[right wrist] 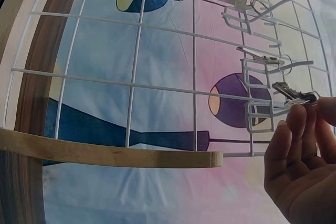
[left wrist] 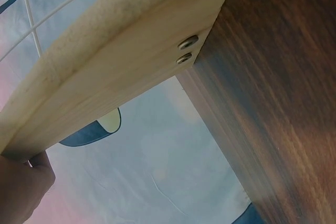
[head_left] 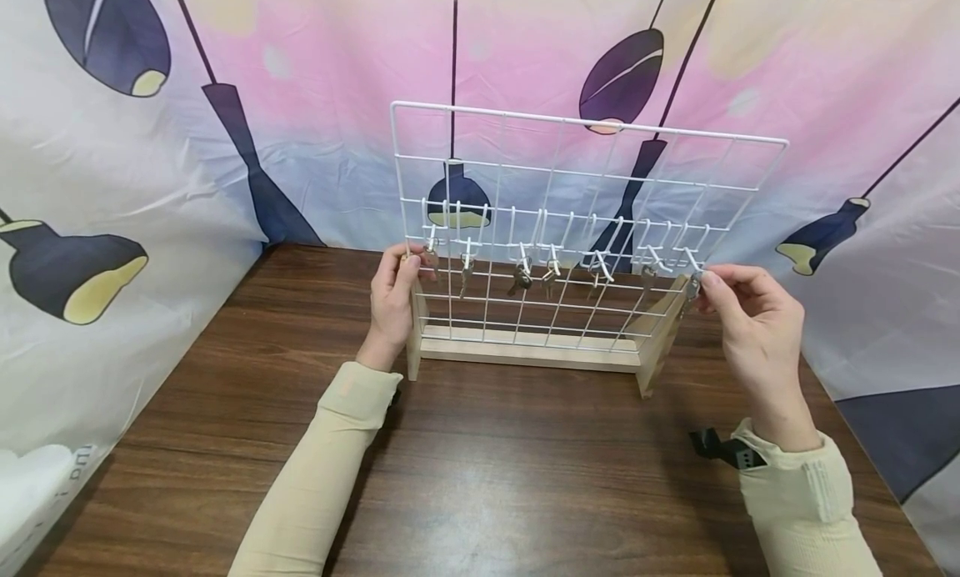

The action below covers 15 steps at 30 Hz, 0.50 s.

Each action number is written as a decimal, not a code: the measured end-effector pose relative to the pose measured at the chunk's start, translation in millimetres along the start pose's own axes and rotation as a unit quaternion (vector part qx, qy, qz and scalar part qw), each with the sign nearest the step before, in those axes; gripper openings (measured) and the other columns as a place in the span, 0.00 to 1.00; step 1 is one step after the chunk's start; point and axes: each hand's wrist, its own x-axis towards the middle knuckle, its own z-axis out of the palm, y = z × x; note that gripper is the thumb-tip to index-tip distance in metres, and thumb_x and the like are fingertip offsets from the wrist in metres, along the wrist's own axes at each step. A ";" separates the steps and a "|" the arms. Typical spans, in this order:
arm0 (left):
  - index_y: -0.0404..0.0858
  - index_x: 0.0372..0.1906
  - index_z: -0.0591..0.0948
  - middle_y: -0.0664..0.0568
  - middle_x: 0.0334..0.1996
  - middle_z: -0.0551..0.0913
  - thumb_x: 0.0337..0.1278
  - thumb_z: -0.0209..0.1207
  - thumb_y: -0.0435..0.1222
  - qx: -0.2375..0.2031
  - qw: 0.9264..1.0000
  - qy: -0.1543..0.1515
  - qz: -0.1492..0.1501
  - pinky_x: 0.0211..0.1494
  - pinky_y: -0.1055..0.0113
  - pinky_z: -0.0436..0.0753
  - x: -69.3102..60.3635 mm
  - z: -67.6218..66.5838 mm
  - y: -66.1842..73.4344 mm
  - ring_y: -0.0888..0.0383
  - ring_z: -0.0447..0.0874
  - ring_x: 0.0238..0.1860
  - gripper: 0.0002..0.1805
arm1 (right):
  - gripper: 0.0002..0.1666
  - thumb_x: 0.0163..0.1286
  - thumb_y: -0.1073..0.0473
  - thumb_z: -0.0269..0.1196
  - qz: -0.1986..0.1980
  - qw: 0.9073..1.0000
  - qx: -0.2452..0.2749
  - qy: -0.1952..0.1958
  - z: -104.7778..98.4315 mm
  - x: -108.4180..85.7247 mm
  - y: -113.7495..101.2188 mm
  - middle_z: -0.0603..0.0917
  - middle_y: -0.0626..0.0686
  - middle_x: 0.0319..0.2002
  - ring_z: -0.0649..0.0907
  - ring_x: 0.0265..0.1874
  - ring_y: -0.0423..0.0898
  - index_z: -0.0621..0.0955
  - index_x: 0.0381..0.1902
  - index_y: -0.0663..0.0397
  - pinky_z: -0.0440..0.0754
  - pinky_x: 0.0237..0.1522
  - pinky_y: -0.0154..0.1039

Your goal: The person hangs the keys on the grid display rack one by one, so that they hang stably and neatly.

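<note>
A white wire grid rack [head_left: 564,120] stands upright on a light wooden stand [head_left: 525,353], with a row of white hooks along its middle. Small keys [head_left: 522,277] hang from several of these hooks. At the left edge, my left hand [head_left: 392,298] grips the upper end of the wooden side piece [left wrist: 121,51], thumb toward me. On the far right, the fingers and thumb of my right hand [head_left: 761,327] pinch a bunch of keys [right wrist: 294,94] at the last hook. Whether its ring sits fully on that hook I cannot tell.
The rack stands on a dark brown wooden table [head_left: 480,477]. Behind it hangs a patterned cloth [head_left: 322,143] with printed lamps. A white bundle with lettering [head_left: 45,494] lies at the lower left. A black strap [head_left: 723,450] sticks out from the right cuff.
</note>
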 end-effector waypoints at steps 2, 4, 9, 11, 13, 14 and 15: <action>0.29 0.47 0.74 0.47 0.38 0.77 0.72 0.46 0.30 0.000 1.000 0.000 0.001 0.43 0.53 0.82 -0.2 -0.1 0.5 0.44 0.77 0.37 0.09 | 0.09 0.64 0.74 0.63 -0.001 1.000 0.002 -0.003 -0.1 0.0 0.2 0.82 0.55 0.25 0.80 0.24 0.44 0.79 0.41 0.78 0.81 0.28 0.28; 0.32 0.47 0.75 0.47 0.38 0.77 0.72 0.46 0.31 0.002 1.000 -0.001 0.002 0.43 0.48 0.81 -0.3 -0.4 0.3 0.42 0.76 0.37 0.09 | 0.09 0.64 0.74 0.63 -0.002 1.000 -0.004 -0.004 -0.1 -0.2 0.4 0.83 0.55 0.25 0.80 0.24 0.44 0.79 0.41 0.78 0.81 0.27 0.28; 0.35 0.47 0.75 0.46 0.38 0.77 0.72 0.46 0.32 0.008 1.000 -0.003 0.003 0.43 0.47 0.80 -0.3 -1.1 -0.7 0.39 0.75 0.37 0.09 | 0.08 0.65 0.72 0.63 0.004 1.000 -0.016 0.000 -0.9 -0.7 0.4 0.82 0.54 0.24 0.80 0.24 0.44 0.80 0.40 0.76 0.81 0.27 0.28; 0.32 0.47 0.75 0.47 0.38 0.77 0.72 0.46 0.31 0.006 1.000 -0.001 0.002 0.43 0.49 0.81 -0.3 -0.8 -0.5 0.42 0.76 0.37 0.09 | 0.07 0.65 0.72 0.63 0.009 1.000 -0.014 0.000 -1.5 -0.6 0.6 0.82 0.54 0.24 0.80 0.24 0.44 0.80 0.39 0.75 0.81 0.27 0.28; 0.28 0.47 0.74 0.48 0.38 0.77 0.72 0.46 0.30 0.002 1.000 0.003 0.001 0.43 0.50 0.81 -0.4 -0.2 -0.1 0.44 0.77 0.37 0.09 | 0.07 0.65 0.72 0.63 0.013 1.000 -0.020 0.000 -1.9 -0.4 0.7 0.82 0.54 0.24 0.79 0.24 0.44 0.81 0.39 0.74 0.81 0.28 0.27; 0.26 0.47 0.74 0.48 0.38 0.77 0.72 0.46 0.30 0.000 1.000 0.005 0.001 0.43 0.51 0.81 -0.4 0.0 -0.1 0.46 0.77 0.37 0.10 | 0.06 0.65 0.72 0.63 0.014 1.000 -0.023 0.001 -2.0 -0.3 0.8 0.82 0.54 0.24 0.79 0.24 0.44 0.81 0.38 0.74 0.81 0.28 0.27; 0.25 0.47 0.73 0.49 0.37 0.77 0.71 0.46 0.29 -0.001 1.000 0.007 0.001 0.43 0.51 0.81 -0.4 0.3 0.0 0.48 0.77 0.37 0.10 | 0.06 0.65 0.72 0.63 0.016 1.000 -0.026 0.001 -2.2 -0.2 0.9 0.82 0.53 0.24 0.79 0.24 0.43 0.81 0.38 0.73 0.81 0.28 0.27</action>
